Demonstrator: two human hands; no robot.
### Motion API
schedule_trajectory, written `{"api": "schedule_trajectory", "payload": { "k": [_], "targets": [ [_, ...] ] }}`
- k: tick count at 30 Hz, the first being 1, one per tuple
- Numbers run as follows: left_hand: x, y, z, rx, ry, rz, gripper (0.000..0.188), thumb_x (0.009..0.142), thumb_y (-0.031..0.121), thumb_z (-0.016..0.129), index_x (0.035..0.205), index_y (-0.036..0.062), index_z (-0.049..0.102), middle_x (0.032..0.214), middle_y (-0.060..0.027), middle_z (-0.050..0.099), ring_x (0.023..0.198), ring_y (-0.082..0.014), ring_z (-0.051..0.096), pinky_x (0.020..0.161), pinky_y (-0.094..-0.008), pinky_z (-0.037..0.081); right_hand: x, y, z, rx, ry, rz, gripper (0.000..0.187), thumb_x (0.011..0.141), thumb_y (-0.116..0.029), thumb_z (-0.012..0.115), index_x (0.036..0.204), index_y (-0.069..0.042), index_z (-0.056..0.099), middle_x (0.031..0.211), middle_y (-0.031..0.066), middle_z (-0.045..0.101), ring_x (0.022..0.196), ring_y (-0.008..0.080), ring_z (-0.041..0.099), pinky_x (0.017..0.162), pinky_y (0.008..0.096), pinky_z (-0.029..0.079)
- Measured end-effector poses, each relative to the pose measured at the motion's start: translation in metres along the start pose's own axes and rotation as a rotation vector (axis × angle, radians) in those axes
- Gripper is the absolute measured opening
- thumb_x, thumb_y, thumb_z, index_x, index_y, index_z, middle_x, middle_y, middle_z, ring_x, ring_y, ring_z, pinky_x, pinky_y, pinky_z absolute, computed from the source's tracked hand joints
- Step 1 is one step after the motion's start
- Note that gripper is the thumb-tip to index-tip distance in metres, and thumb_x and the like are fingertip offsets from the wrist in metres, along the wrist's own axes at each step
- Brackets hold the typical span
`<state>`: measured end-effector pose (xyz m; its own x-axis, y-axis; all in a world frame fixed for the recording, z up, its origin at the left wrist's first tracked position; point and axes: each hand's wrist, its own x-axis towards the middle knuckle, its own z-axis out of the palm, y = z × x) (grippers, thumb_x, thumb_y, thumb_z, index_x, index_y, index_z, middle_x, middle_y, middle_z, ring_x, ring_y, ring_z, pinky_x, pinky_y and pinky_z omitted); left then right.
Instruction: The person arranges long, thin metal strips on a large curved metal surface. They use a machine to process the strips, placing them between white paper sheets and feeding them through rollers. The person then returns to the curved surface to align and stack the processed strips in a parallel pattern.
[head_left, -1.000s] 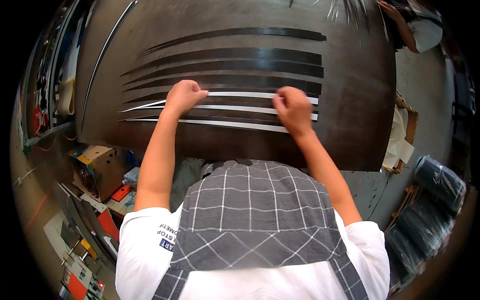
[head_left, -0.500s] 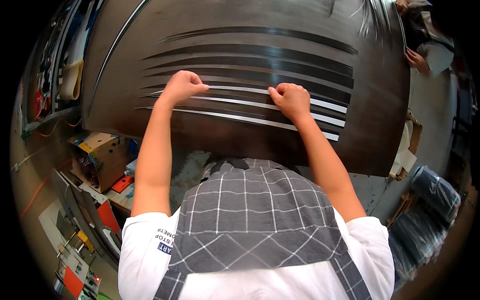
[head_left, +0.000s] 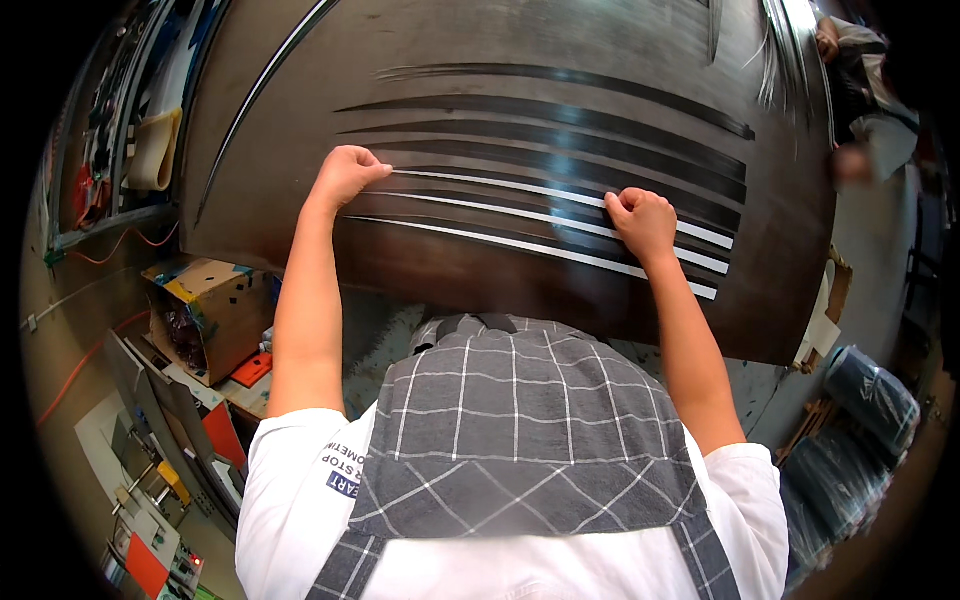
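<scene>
A row of long, thin strips, tapering at their left ends, lies across a dark brown tabletop (head_left: 270, 190). Between finger and thumb, my left hand (head_left: 345, 182) pinches the narrow end of a black-and-white strip (head_left: 500, 184). Farther right along that same strip, my right hand (head_left: 645, 228) is closed with its fingertips at the strip; whether it grips or only presses is hidden. Nearer to me lie two more black-and-white strips, a middle one (head_left: 480, 204) and a front one (head_left: 500, 242). Several black strips (head_left: 560, 112) lie beyond my hands.
One long curved strip (head_left: 262, 82) lies at the table's left. Thin strips (head_left: 790, 50) bunch near the far right edge, where another person's hand (head_left: 852, 165) shows, blurred. A cardboard box (head_left: 215, 320) stands at left below; wrapped rolls (head_left: 872, 388) lie at right.
My right hand has slid right along the strip and my left has moved toward its narrow end, so they are wider apart. The table appears shifted rightward in view.
</scene>
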<state>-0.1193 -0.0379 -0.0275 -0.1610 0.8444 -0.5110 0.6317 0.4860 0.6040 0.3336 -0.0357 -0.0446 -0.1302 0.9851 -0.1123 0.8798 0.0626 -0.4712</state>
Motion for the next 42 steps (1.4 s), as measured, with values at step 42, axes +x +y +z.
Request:
{"api": "schedule_trajectory", "payload": {
  "k": [42],
  "targets": [
    [-0.054, 0.018, 0.055, 0.353, 0.609, 0.525, 0.025, 0.089, 0.027, 0.068, 0.104, 0.0065, 0.068, 0.105, -0.0115, 0.067, 0.102, -0.0315, 0.061, 0.088, -0.0415, 0.048, -0.02, 0.0, -0.005, 0.355, 0.21, 0.01, 0.025, 0.087, -0.027, 0.067, 0.072, -0.007, 0.069, 0.067, 0.0126, 0.065, 0.061, 0.0313, 0.063, 0.058, 0.0414, 0.049]
  ]
}}
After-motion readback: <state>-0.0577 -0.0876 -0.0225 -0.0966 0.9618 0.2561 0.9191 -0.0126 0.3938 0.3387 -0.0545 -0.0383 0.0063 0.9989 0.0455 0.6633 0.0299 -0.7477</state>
